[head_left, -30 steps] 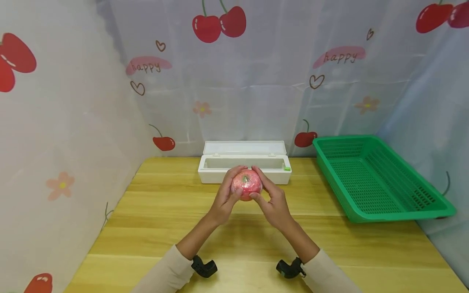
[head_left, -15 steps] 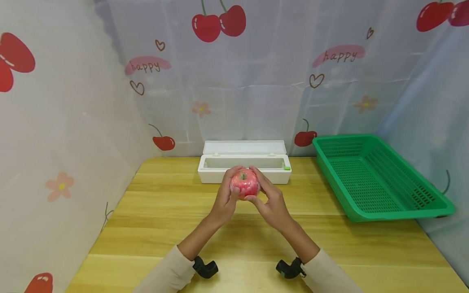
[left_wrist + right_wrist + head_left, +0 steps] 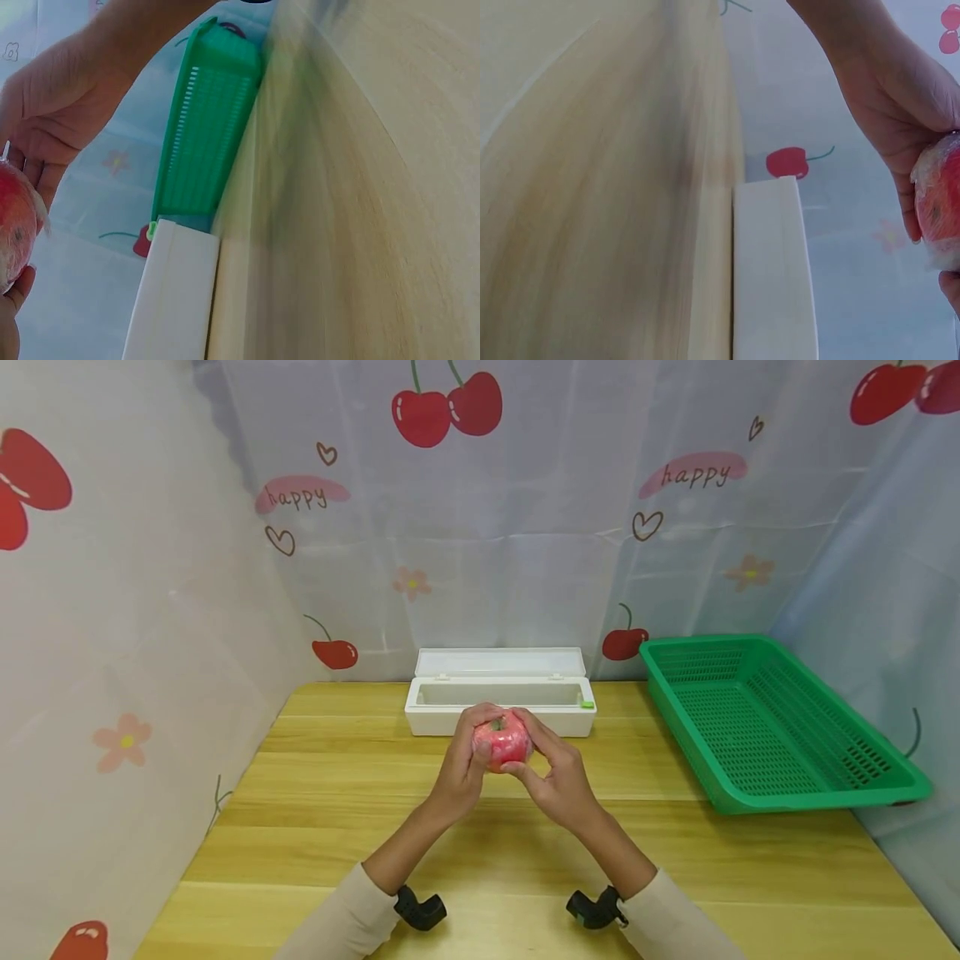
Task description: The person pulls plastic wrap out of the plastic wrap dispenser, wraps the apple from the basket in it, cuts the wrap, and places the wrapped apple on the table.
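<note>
A red apple (image 3: pixel 504 747) wrapped in clear plastic film is held above the table between both hands. My left hand (image 3: pixel 459 772) grips its left side, fingers over the far side and thumb on the near side. On the right, my right hand (image 3: pixel 558 777) holds it the same way, its thumb low on the front. The stem faces up and lies close to the left fingers. In the left wrist view the film bunches loosely at the edge of the apple (image 3: pixel 16 225). The underside shows partly in the right wrist view, on the apple (image 3: pixel 941 202).
Behind the hands stands a long white box (image 3: pixel 427 722) with its lid (image 3: pixel 500 662) raised. A green plastic basket (image 3: pixel 720 781) sits at the right, tilted against the curtain side. The wooden table (image 3: pixel 315 827) runs to a printed curtain (image 3: pixel 517 577) at the back and sides.
The apple has turned and tilted slightly in the hands, its stem shifting a little left toward the left fingers. The right thumb has slid slightly left and down along the front. Box and basket are unmoved.
</note>
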Demonstrator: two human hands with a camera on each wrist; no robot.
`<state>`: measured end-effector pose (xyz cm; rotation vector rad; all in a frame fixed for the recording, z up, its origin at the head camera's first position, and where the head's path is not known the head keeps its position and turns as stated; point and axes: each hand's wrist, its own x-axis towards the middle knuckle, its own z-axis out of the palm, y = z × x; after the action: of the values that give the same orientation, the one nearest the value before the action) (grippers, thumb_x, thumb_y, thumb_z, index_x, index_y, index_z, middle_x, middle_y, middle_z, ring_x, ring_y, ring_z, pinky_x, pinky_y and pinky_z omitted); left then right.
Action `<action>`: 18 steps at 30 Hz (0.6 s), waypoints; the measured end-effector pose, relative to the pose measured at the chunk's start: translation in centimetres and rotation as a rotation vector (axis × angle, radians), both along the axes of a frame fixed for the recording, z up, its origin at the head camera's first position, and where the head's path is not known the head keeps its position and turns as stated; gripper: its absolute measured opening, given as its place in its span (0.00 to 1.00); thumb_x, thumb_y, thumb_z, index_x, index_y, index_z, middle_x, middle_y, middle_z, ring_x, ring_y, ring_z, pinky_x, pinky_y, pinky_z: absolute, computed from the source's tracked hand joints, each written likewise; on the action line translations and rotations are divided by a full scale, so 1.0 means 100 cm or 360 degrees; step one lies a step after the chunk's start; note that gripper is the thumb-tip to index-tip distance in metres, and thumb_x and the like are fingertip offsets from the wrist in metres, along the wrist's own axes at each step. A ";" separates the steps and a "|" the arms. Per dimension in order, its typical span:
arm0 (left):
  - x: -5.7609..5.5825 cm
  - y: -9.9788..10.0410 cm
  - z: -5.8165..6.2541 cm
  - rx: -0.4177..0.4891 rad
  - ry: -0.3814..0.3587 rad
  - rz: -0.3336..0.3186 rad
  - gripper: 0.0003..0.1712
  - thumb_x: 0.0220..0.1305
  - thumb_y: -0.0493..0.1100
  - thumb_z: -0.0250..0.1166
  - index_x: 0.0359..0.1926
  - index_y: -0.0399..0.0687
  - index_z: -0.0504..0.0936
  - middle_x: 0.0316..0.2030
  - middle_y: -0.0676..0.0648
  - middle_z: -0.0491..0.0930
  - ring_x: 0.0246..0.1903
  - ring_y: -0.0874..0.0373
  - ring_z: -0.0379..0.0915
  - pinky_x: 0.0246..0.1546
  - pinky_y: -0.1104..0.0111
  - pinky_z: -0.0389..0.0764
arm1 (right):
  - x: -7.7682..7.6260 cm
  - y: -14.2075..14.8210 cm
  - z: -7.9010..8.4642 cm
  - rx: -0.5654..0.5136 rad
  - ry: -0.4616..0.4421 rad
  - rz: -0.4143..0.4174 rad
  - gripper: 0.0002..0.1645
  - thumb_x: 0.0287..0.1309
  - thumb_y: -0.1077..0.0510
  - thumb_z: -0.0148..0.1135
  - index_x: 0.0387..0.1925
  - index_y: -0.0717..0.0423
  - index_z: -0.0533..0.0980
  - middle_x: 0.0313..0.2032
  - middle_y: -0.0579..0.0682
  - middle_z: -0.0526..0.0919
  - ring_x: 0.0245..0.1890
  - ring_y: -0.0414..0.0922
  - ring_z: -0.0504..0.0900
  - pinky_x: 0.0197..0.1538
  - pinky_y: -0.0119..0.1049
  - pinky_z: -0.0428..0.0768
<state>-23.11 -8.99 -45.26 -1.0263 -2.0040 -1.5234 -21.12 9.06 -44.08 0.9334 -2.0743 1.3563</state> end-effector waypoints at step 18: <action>0.026 0.002 0.038 0.0131 -0.0049 -0.0006 0.32 0.80 0.54 0.50 0.67 0.29 0.62 0.62 0.32 0.69 0.54 0.43 0.73 0.48 0.61 0.86 | -0.001 -0.002 0.000 -0.0011 0.0040 0.0073 0.54 0.46 0.69 0.78 0.74 0.66 0.62 0.71 0.63 0.68 0.68 0.58 0.72 0.60 0.33 0.77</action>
<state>-20.52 -8.83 -41.43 -0.9799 -1.9433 -1.6188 -21.18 8.90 -44.07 0.9960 -2.0396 1.3671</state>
